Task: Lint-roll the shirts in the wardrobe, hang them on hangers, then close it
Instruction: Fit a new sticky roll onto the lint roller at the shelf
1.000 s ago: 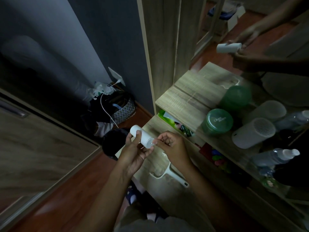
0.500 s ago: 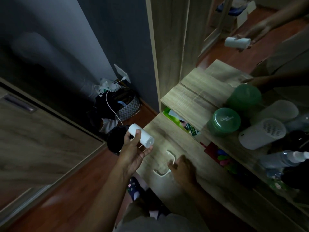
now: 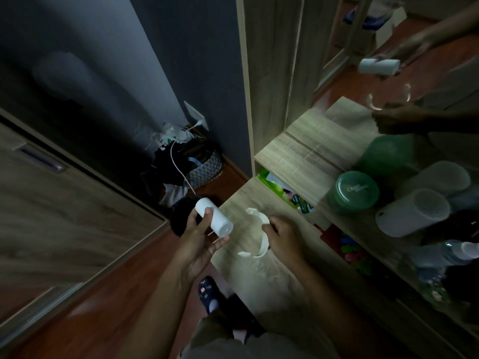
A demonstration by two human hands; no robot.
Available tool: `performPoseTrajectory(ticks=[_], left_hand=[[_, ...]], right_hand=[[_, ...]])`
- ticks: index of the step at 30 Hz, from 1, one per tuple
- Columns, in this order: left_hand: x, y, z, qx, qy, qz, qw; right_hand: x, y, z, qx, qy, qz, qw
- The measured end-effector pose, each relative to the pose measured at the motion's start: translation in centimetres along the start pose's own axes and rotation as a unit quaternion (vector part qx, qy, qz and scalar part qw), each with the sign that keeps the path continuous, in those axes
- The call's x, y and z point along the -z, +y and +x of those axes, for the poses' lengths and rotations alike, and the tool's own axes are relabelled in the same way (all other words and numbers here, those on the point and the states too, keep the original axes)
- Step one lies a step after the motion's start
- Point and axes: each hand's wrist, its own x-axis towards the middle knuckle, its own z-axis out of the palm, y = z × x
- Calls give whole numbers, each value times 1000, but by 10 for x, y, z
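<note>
- Left hand (image 3: 199, 237): we see its fingers and thumb curled round a white roll (image 3: 215, 218), held up over the near edge of the shelf (image 3: 272, 270).
- Roll: a short cylinder, tilted, flat end towards us. We judge it to be the sticky refill of the lint roller, not yet mounted.
- Right hand (image 3: 282, 238): it grips the handle (image 3: 263, 244), fingers closed on its lower part. The picture is blurred here, so we cannot tell the exact hold.
- Handle: a white curved frame, just above the shelf and just beside the roll, not touching it.
- Shelf stock, well to the right: a green jar (image 3: 355, 190), a white canister (image 3: 412, 213) on its side and a clear bottle (image 3: 453, 252).
- Mirror (image 3: 324, 35): it stands behind the shelf and repeats both hands with roll and handle.
- Floor, left: a basket (image 3: 204, 167) of dark clothes, with a cable running to a socket (image 3: 195, 116).
- Progress, as we judge it: the tool is being put together, which is preparation only. We see no shirts and no hangers, and we cannot tell which panel belongs to the wardrobe.
- Left to do: fit roll to handle, roll each shirt, hang each one, close the wardrobe, which is nearly the whole task.
</note>
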Motion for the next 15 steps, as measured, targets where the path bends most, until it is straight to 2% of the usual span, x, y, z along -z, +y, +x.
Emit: performPoseTrajectory(ticks=[3,6,15], left_hand=[[-3,1,-7,-9,-22,26,999],[-10,2,-14,-18,-47,42,998],[-21,6,-26,-50,-113,64,990]], right_hand=[[15,-39,-4,84,-29,18,996],[22,-63,-4,151,-21,10,988],[18,-77,11,166,14,24,986]])
